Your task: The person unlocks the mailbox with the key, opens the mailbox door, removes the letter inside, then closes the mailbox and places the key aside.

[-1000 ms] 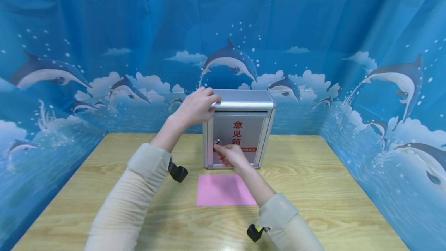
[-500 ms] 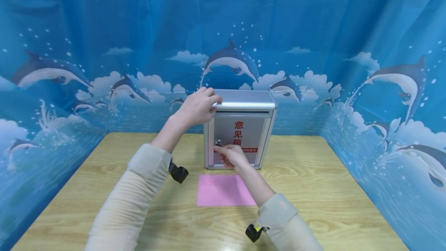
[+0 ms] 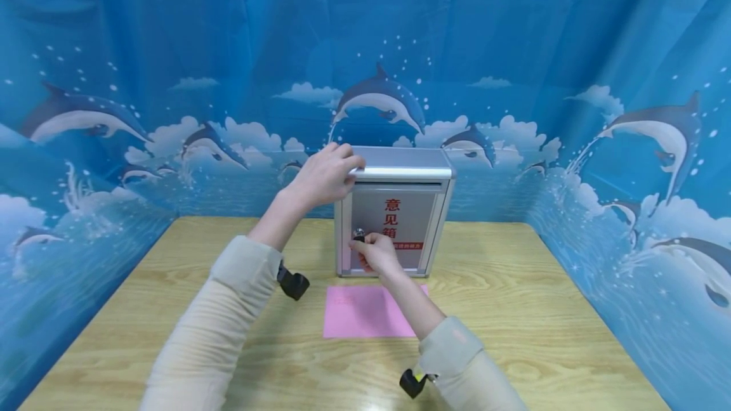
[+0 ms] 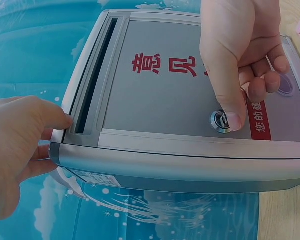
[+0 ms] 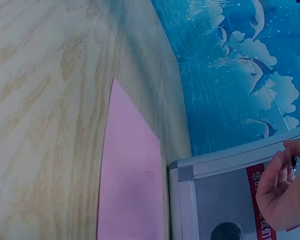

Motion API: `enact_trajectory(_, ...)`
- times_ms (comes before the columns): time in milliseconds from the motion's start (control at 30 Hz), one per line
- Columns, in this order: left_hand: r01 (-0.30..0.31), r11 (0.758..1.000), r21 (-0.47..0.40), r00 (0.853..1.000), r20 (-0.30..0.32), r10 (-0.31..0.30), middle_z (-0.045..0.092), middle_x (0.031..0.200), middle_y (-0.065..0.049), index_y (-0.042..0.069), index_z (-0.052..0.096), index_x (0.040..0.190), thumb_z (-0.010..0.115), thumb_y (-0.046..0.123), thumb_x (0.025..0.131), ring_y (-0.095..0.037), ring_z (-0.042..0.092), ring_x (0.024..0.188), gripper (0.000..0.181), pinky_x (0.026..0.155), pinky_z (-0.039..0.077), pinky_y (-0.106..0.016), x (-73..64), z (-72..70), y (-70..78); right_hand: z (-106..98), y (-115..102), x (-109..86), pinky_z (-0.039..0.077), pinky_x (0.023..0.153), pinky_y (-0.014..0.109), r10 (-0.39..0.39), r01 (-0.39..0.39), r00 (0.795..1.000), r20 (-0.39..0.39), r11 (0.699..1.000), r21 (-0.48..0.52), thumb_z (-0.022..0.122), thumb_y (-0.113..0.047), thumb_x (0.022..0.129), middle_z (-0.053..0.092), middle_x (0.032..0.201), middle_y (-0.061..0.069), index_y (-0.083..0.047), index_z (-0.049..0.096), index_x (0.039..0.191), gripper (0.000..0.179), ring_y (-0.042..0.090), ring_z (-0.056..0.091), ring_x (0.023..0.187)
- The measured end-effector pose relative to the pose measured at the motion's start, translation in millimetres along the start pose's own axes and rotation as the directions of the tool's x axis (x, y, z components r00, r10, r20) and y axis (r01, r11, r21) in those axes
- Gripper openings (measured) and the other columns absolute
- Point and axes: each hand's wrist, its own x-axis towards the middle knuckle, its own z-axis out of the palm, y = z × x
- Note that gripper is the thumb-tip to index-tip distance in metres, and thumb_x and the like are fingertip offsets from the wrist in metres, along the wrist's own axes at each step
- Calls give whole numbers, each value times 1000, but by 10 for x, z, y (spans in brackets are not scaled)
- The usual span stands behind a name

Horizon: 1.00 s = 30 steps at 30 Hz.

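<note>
A grey metal suggestion box [image 3: 419, 214] with red lettering stands upright on the table. My left hand [image 3: 324, 175] grips its top left corner, thumb on the front edge and fingers behind in the left wrist view. My right hand [image 3: 378, 252] is at the round lock [image 3: 358, 232] on the left side of the door. Between its thumb and curled fingers it pinches a small black-headed key [image 3: 358, 239] at the lock, mostly hidden by the fingers. The door is flush with the frame, below a dark slot [image 4: 96, 75].
A pink sheet of paper [image 3: 365, 313] lies flat on the wood-grain table [image 3: 514, 328], just in front of the box. Behind and at both sides hangs a blue curtain [image 3: 274, 37] printed with dolphins. A black camera [image 3: 294, 284] hangs at the left wrist.
My right hand and forearm have shifted slightly left and the hand has turned a little at the lock, showing more of the key's black head. The left hand stays on the corner.
</note>
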Motion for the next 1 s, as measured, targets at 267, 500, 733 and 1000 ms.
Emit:
enact_trajectory(267,-3,1000,1,1000,-3,3,57,99,-8,9,64,111,62,11,88,-24,49,88,23,75,44,-35,-12,1,1,127,81,-30,48,48,29,-51,50,994,-92,999,-19,57,-21,90,57,66,8,-1,55,83,22,11,50,50)
enact_trajectory(500,-12,1000,-1,1000,-10,12,57,99,-9,9,65,111,61,11,88,-25,49,87,23,74,44,-35,-5,6,-5,200,98,-14,50,54,32,-17,31,988,-151,995,91,47,-22,96,57,69,8,4,59,88,30,13,51,54)
enact_trajectory(733,-2,1000,4,1000,-6,2,58,100,-8,10,65,111,62,12,88,-25,49,89,24,76,44,-35,-10,-6,7,234,95,-8,53,69,39,-1,36,982,-190,983,182,47,-15,95,58,80,12,9,60,93,27,17,54,66)
enact_trajectory(1000,-1,1000,5,1000,-8,1,58,101,-8,10,65,111,62,12,88,-24,50,90,24,77,45,-35,-1,4,2,252,114,-8,50,80,42,3,36,979,-203,981,192,48,-14,94,60,89,15,9,60,94,26,25,57,79)
